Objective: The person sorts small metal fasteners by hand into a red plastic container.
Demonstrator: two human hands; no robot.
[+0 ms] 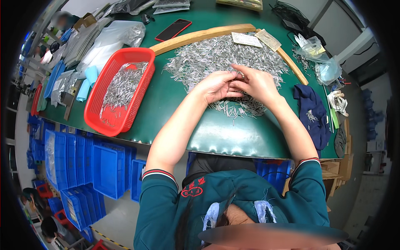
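A broad heap of small silvery metal pins (200,56) lies across the green table top (233,139). Over the near part of that heap my two hands meet. My left hand (218,86) is turned partly palm up, its fingers curled and its thumb pointing at the other hand. My right hand (256,83) bends over it, with thumb and fingers drawn together. Whatever sits between the fingertips is too small and too covered to make out. To the left stands a red perforated plastic basket (92,106) with more of the pins inside.
Wooden strips (200,36) border the heap at the back and right, with paper slips (246,39) on them. A red-edged phone (174,30) lies behind. Dark blue cloth (311,112) rests at right. Blue bins (109,171) stand below the table's left edge.
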